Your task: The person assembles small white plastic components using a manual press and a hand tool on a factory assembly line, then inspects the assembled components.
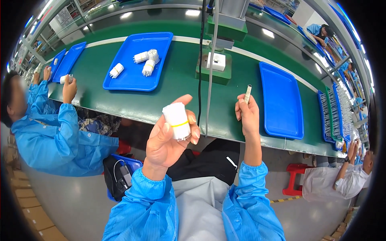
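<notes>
My left hand (163,146) is closed around a bundle of white plastic parts (176,116), bound by a yellow band, with small prongs at its lower end. The bundle is held up in front of the green workbench's near edge. In my right hand (250,116) is a slim, pale tube-like piece (247,93), pinched upright between thumb and fingers; its dark upper end looks hollow. Several similar banded white bundles (148,67) lie in the blue tray (132,82) at the far left. Just right of my right hand lies another blue tray (281,100) with nothing in it.
A green press-like machine (227,28) stands at the back, a white block (217,62) on its base. Black and grey cables (210,92) hang before it. On the left a co-worker (60,140) holds a white bundle. Filled trays (335,112) and a red stool (296,178) are at right.
</notes>
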Motion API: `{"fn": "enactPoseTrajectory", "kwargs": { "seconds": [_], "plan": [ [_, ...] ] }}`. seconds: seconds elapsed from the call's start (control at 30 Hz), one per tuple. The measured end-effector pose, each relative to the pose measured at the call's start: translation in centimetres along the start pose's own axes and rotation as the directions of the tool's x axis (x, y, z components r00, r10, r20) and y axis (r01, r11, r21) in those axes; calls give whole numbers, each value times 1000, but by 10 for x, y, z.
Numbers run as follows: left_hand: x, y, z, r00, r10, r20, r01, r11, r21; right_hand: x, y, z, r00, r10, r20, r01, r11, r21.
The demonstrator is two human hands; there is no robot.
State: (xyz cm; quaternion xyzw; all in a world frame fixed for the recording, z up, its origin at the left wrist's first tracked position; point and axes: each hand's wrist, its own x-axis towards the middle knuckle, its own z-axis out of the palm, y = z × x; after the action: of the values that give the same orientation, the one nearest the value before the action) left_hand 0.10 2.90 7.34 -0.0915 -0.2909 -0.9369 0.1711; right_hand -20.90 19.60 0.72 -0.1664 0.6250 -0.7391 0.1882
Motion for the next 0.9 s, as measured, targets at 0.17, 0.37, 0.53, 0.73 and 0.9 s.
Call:
{"fn": "enactPoseTrajectory", "kwargs": {
  "seconds": [0.17,0.37,0.53,0.73,0.9],
  "plan": [
    [1,2,8,995,14,-100,-19,998,-53,-16,14,7,998,-65,-24,65,998,-19],
    [0,3,0,997,70,14,-67,981,-180,-21,18,11,976,-194,-102,186,979,-80],
    [-2,4,13,984,37,-177,-51,996,-75,-23,15,13,977,-188,-100,178,978,-106],
    [0,4,13,996,74,-53,-81,986,-148,-21,21,11,970,-225,-95,211,968,-134],
    [-2,5,13,996,82,-47,-88,987,-135,-24,16,12,973,-211,-92,196,969,-148]
  ]
}}
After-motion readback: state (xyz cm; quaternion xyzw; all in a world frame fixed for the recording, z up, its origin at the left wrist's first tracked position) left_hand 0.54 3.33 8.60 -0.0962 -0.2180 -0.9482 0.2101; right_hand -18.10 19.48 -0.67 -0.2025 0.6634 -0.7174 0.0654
